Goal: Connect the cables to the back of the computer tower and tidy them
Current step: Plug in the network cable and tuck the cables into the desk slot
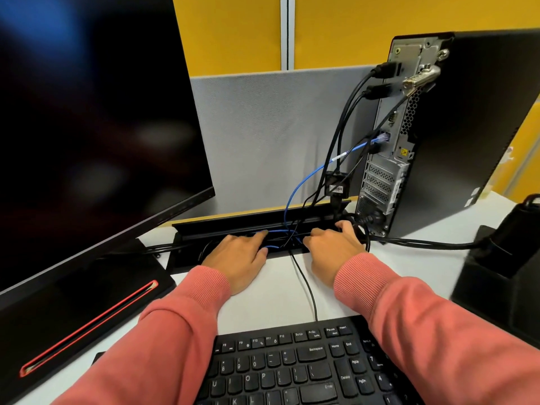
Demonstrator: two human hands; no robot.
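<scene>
At the cable tray left of the computer tower, the left hand pinches the blue network cable; right hand curls over black cables. Tuck slack gently, without tugging plugs.

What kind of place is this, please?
Most likely an office cubicle desk. A grey partition panel with yellow wall panels behind encloses it, and a monitor, a keyboard and a computer tower with cables plugged in stand on the white desk.
</scene>
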